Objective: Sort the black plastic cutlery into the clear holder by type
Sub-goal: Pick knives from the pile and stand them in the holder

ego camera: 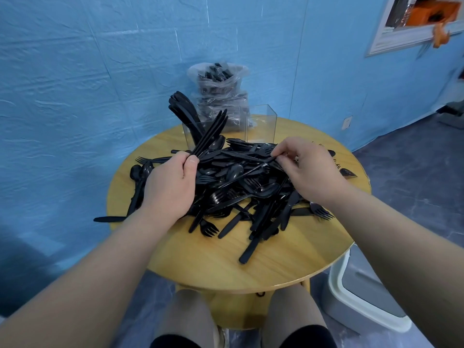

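A big heap of black plastic cutlery (241, 189) covers the middle of the round wooden table (213, 262): forks, spoons and knives mixed together. My left hand (170, 187) grips a bundle of forks (211, 133) that fans up and away from it. My right hand (308, 169) pinches the handle of one piece (253, 169) lying on top of the heap. Behind the heap stands the clear holder (261, 126). Its left compartment (188, 134) has several black pieces (183, 106) upright in it; its right compartment looks empty.
A clear plastic bag of more black cutlery (221, 89) stands behind the holder against the blue wall. A grey and white stool (361, 290) sits on the floor to the right of the table. My knees are under the table's near edge.
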